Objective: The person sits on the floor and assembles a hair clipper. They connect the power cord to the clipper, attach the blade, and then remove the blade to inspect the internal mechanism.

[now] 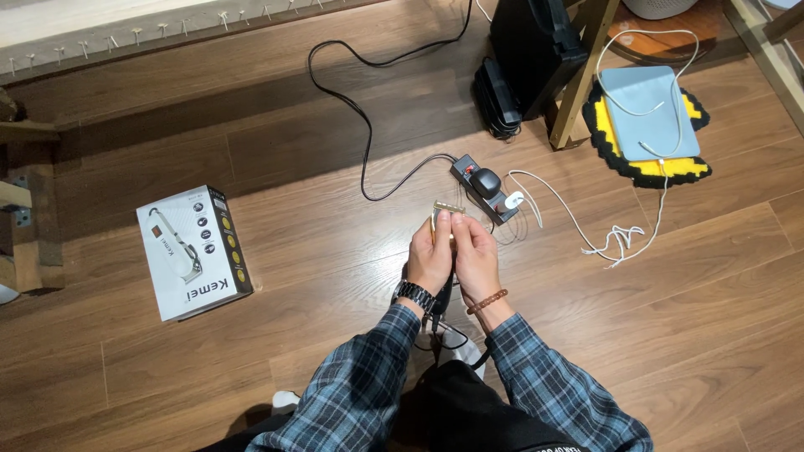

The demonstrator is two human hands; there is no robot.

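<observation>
At the left of the frame a white-and-black cardboard box with a clipper pictured on its lid (193, 253) lies flat on the brown wooden plank floor (318, 209), well apart from the hands. In the centre, the left hand (430, 255) (a dark metal watch at its wrist) and the right hand (476, 255) (a brown bead bracelet at its wrist) are closed side by side around a gold-toothed hair clipper (446, 211), whose blade end shows just above the fingertips. Just beyond the clipper, toward the upper right, lies a black power strip (484, 188) with a black plug and a white plug seated in it. At the upper right a pale blue flat pad (649, 113) rests on a yellow-and-black mat (662, 172).
</observation>
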